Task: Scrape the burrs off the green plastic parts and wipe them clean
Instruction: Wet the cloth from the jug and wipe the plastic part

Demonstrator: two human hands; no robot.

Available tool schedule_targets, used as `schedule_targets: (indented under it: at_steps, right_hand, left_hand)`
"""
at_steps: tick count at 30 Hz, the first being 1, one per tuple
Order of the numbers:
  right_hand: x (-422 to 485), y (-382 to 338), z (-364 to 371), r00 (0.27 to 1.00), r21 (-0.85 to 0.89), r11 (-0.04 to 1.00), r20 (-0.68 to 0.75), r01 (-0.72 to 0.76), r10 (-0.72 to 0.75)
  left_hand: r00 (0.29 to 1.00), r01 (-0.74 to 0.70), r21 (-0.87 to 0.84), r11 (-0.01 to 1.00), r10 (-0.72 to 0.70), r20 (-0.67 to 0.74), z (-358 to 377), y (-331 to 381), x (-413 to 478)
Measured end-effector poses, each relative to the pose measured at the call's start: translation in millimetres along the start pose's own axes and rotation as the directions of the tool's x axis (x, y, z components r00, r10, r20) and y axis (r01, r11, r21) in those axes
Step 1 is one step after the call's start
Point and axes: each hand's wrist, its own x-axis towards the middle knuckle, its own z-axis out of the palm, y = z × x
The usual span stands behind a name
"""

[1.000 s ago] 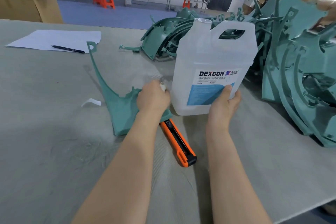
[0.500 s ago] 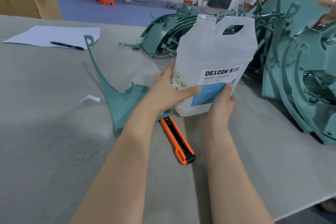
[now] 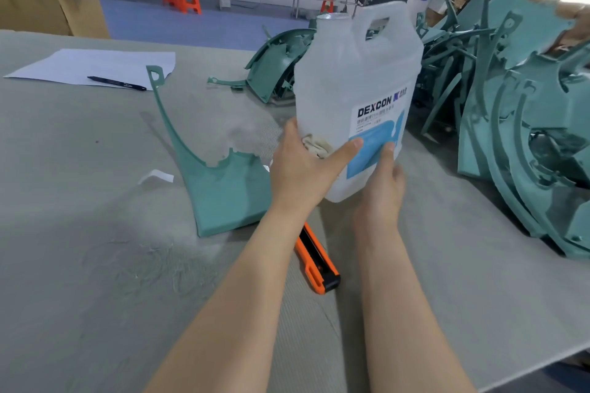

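A flat green plastic part (image 3: pixel 223 191) with a long curved arm lies on the grey table, just left of my hands. Both hands hold a translucent white DEXCON jug (image 3: pixel 357 73), which is lifted off the table and tilted. My left hand (image 3: pixel 303 169) grips its left side and presses a crumpled off-white cloth (image 3: pixel 316 145) against the jug wall. My right hand (image 3: pixel 381 188) holds the jug's lower right corner, thumb on the blue label. An orange utility knife (image 3: pixel 316 262) lies on the table below my left wrist.
A heap of green parts (image 3: pixel 526 121) fills the table's right side, and more green parts (image 3: pixel 274 70) lie behind the jug. A paper sheet (image 3: pixel 95 65) with a pen (image 3: pixel 116 83) is at far left. A white scrap (image 3: pixel 156 175) and thin shavings lie near the part.
My left hand left the green part with the cloth and moved onto the jug's side. The jug rose off the table and tilted between both hands.
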Motion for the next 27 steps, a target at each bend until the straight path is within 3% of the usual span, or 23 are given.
schedule_targets:
  at_steps: [2, 5, 9, 12, 14, 19, 23, 27]
  right_hand:
    - [-2, -1, 0, 0.986, 0.117, 0.989, 0.147, -0.096, 0.078]
    - [-2, -2, 1, 0.907, 0.261, 0.934, 0.401, -0.245, 0.126]
    - [3, -4, -3, 0.871, 0.294, 0.914, 0.478, -0.279, 0.112]
    - [7, -6, -9, 0.889, 0.267, 0.941, 0.454, -0.207, 0.067]
    - [9, -7, -10, 0.915, 0.211, 0.959, 0.392, -0.188, 0.093]
    - [11, -7, -11, 0.939, 0.087, 0.976, 0.302, -0.202, 0.167]
    - [8, -8, -7, 0.948, 0.042, 0.98, 0.265, -0.193, 0.176]
    - [1, -12, -8, 0.99, -0.22, 0.973, 0.097, -0.076, 0.099]
  left_hand:
    - [0.999, 0.011, -0.06, 0.998, -0.013, -0.034, 1, 4, 0]
    - [0.998, 0.042, -0.15, 0.988, -0.048, -0.038, 1, 8, 0]
    - [0.989, 0.144, -0.229, 0.963, -0.132, 0.064, -4, 11, 1]
    - [0.967, 0.216, -0.216, 0.952, -0.178, 0.183, -10, 10, 4]
    - [0.964, 0.23, -0.228, 0.946, -0.19, 0.187, -14, 9, 7]
    - [0.98, 0.2, -0.335, 0.921, -0.185, 0.076, -24, 13, 14]
    - [0.989, 0.09, -0.212, 0.973, -0.112, -0.098, -19, 21, 11]
    - [0.983, -0.003, -0.178, 0.984, -0.03, -0.181, -9, 29, 4]
